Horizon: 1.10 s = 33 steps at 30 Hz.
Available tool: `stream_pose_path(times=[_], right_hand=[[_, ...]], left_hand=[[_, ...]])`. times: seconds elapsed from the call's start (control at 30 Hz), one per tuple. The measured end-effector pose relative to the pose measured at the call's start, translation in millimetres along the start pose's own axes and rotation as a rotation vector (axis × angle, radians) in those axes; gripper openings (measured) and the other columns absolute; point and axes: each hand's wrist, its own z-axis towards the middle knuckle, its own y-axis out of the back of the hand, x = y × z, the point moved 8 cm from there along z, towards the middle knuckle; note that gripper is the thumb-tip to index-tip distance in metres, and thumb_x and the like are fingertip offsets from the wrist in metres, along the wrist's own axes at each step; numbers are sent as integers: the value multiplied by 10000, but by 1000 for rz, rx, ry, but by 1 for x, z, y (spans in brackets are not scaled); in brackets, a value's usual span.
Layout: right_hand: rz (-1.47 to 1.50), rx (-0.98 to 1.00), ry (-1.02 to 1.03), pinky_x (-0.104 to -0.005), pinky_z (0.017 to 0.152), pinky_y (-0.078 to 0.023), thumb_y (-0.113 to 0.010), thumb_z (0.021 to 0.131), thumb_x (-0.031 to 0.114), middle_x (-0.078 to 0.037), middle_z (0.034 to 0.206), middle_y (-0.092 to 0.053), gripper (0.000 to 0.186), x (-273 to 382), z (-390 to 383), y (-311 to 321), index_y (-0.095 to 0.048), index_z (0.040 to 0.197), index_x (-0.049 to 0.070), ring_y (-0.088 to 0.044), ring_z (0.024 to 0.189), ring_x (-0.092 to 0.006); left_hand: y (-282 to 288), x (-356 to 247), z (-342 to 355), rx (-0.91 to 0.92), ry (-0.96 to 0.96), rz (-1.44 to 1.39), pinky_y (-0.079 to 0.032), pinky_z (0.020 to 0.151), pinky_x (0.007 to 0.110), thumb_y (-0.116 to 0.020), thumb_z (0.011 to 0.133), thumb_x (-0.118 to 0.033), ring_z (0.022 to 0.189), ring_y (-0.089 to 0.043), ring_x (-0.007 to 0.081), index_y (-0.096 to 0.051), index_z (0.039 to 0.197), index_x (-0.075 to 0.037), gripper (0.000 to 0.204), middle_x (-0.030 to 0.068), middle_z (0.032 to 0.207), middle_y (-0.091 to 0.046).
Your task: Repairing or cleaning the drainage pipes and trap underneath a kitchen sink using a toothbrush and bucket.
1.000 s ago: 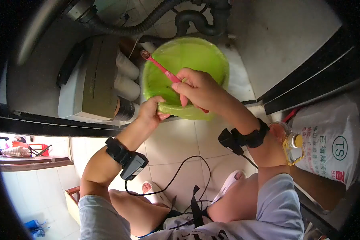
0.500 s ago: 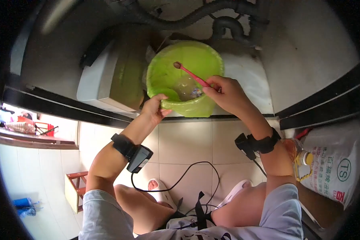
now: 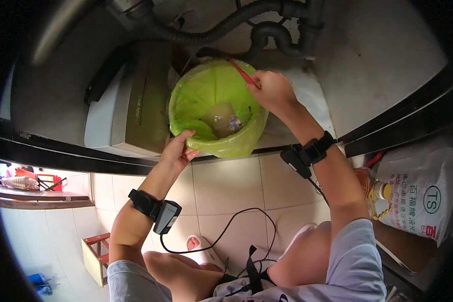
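A green bin [image 3: 214, 83] lined with a thin green bag stands inside the cabinet, tilted toward me. A few bits of rubbish [image 3: 233, 124] lie at its bottom. My left hand [image 3: 178, 151] grips the bin's near-left rim, thumb over the edge and fingers outside. Over the right side of the rim, my right hand [image 3: 273, 91] is closed around a slim red-handled tool [image 3: 243, 73], which points up and left across the bin's far edge. I cannot clearly make out its far end against the dark background.
Dark drain pipes [image 3: 272, 30] cross the cabinet's back. A box-shaped unit [image 3: 131, 108] stands left of the bin. To the right are a yellow-capped oil bottle [image 3: 380, 194] and a printed white sack [image 3: 418, 189]. A black cable [image 3: 226, 226] loops between my arms; a small stool [image 3: 96, 256] stands left.
My right hand has lifted the red tool toward the bin's far edge; its roundish brown head was over the bin's middle before. The view has shifted, and my left hand keeps the rim.
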Motion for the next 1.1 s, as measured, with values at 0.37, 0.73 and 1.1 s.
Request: stream_pose_path(times=[0.37, 0.73, 1.1], right_hand=[[8, 116, -25, -360, 534, -444, -581, 722, 174, -151, 603, -570, 205, -20, 9, -30, -580, 814, -10, -566, 535, -260], [352, 389, 135, -321, 515, -444, -608, 668, 192, -146, 486, -526, 224, 106, -23, -87, -599, 760, -12, -555, 475, -249], [301, 396, 71, -338, 596, -453, -626, 632, 232, -163, 593, -563, 282, 111, -21, -102, -601, 787, -2, -580, 597, -275]], left_hand=[[-24, 15, -37, 202, 185, -128, -496, 666, 287, -574, 765, -404, 793, -568, 199, -439, 1056, -64, 468, 113, 1037, -491], [-12, 22, -57, 313, 91, -52, -475, 719, 305, -488, 822, -135, 866, -540, 186, -375, 1151, -103, 350, 20, 1056, -429], [2, 22, -83, 215, 29, 65, -464, 778, 331, -489, 819, -85, 934, -530, 220, -180, 1304, -93, 575, 57, 1134, -391]])
